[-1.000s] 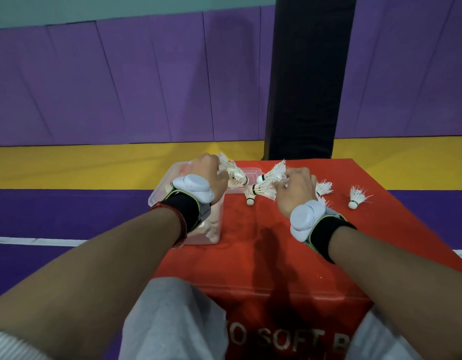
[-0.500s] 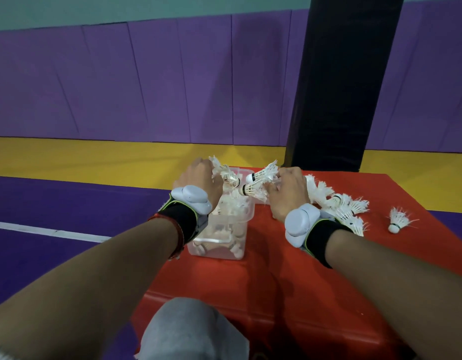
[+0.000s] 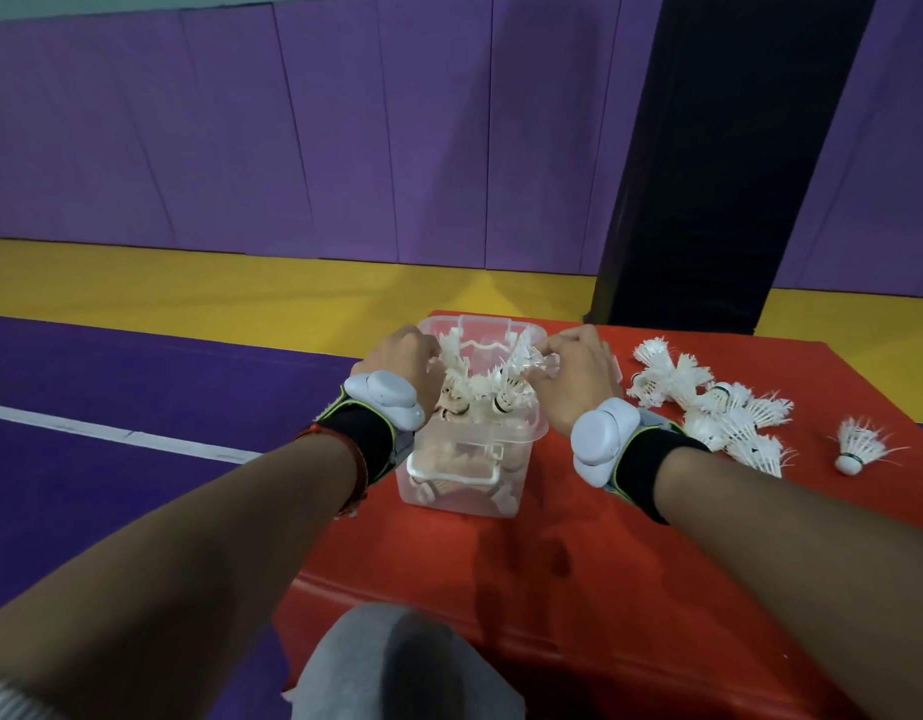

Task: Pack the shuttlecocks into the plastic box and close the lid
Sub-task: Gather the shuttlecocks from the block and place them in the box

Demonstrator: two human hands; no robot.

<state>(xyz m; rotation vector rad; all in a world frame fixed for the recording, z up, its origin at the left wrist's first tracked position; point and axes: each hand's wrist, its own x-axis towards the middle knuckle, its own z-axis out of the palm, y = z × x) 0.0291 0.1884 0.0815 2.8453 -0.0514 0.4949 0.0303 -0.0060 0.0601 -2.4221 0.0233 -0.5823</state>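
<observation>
Since half a second ago, both hands have moved from the box's right rim to directly above its opening at frame centre. My left hand (image 3: pixel 402 363) and right hand (image 3: pixel 573 379) each grip held shuttlecocks (image 3: pixel 509 389) by the feathers, fingers curled, corks pointing down into the plastic box (image 3: pixel 464 493). Judgement: this pair is ready for release. Both wrists sit level, knuckles up. A loose pile (image 3: pixel 709 402) lies at centre right on the red mat (image 3: pixel 553 563), so packing is incomplete.

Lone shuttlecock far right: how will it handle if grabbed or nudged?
The lone shuttlecock likely weighs little; its frayed feathers look fragile, so pinch gently. Lying sideways on the red mat, it would probably roll in an arc.
</observation>
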